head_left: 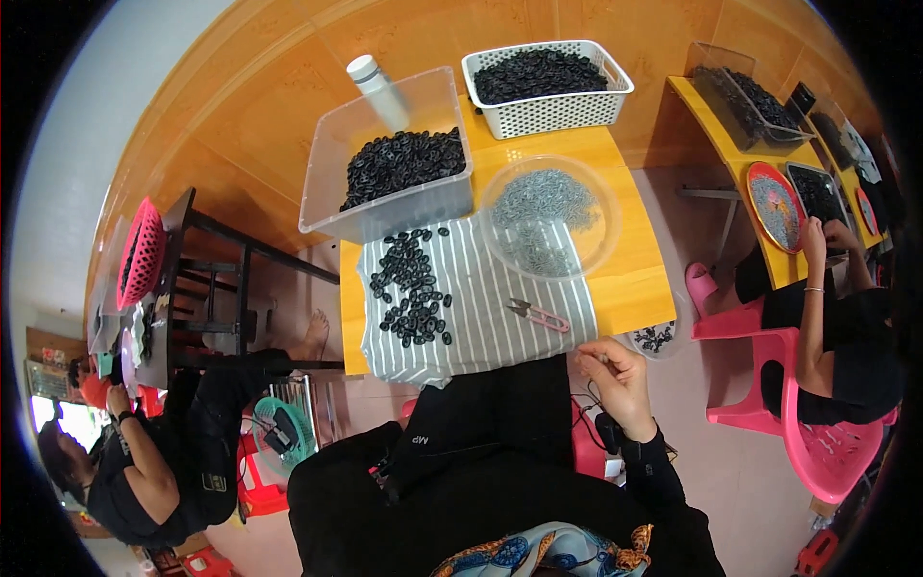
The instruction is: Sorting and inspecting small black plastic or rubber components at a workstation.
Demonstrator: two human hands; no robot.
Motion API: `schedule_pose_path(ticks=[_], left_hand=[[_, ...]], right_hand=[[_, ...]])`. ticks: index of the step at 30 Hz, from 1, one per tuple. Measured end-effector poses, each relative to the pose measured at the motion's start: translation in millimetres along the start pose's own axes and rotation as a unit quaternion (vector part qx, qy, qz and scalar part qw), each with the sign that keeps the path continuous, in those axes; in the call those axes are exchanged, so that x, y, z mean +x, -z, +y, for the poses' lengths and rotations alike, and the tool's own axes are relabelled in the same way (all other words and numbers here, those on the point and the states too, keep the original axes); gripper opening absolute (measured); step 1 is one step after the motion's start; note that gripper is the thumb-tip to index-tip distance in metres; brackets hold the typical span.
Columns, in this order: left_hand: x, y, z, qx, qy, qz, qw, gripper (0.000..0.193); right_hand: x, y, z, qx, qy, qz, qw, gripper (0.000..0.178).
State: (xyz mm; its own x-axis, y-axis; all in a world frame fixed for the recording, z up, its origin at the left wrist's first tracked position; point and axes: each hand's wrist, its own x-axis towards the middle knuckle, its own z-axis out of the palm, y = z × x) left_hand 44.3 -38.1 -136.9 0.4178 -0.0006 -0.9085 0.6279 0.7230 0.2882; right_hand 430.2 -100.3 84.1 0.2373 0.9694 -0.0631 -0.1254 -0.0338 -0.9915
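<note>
On the yellow table (pixel 639 279), the striped cloth (pixel 471 337) looks soft. By its near-right corner the right hand (pixel 621 383) curls—whether pinching anything, I cannot tell; the left hand is out of view. On the cloth, the pink snips (pixel 548 320) seem light—take the handles; the black oval pieces (pixel 415 322), probably stiff and slippery, suit a rim pinch.

Seemingly a small workshop: a tub (pixel 413 213) and basket (pixel 550 120) of black parts (pixel 404 165) and a bowl (pixel 606 242) of metal bits (pixel 544 199) crowd one counter (pixel 636 279). A second counter (pixel 710 123) carries similar stock; one person (pixel 144 471) sits left, another (pixel 860 356) right. Wood panelling (pixel 245 120) and a plastic chair (pixel 832 452) look homely.
</note>
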Motion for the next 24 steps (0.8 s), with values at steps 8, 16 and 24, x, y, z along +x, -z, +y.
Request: schedule_pose_path(ticks=[8, 16, 24], left_hand=[[-1, 3, -24, -0.039, -0.011, 0.010, 0.999, 0.029], [-7, 13, -36, -0.067, -0.030, 0.025, 0.997, 0.029], [-6, 15, -43, -0.100, -0.060, 0.031, 0.993, 0.030]], right_hand=[[0, -4, 0, -0.037, -0.008, -0.013, 0.999, 0.011], [5, -16, -2, -0.038, 0.009, -0.017, 0.999, 0.011], [3, -19, 1, -0.075, 0.007, -0.048, 0.996, 0.011]])
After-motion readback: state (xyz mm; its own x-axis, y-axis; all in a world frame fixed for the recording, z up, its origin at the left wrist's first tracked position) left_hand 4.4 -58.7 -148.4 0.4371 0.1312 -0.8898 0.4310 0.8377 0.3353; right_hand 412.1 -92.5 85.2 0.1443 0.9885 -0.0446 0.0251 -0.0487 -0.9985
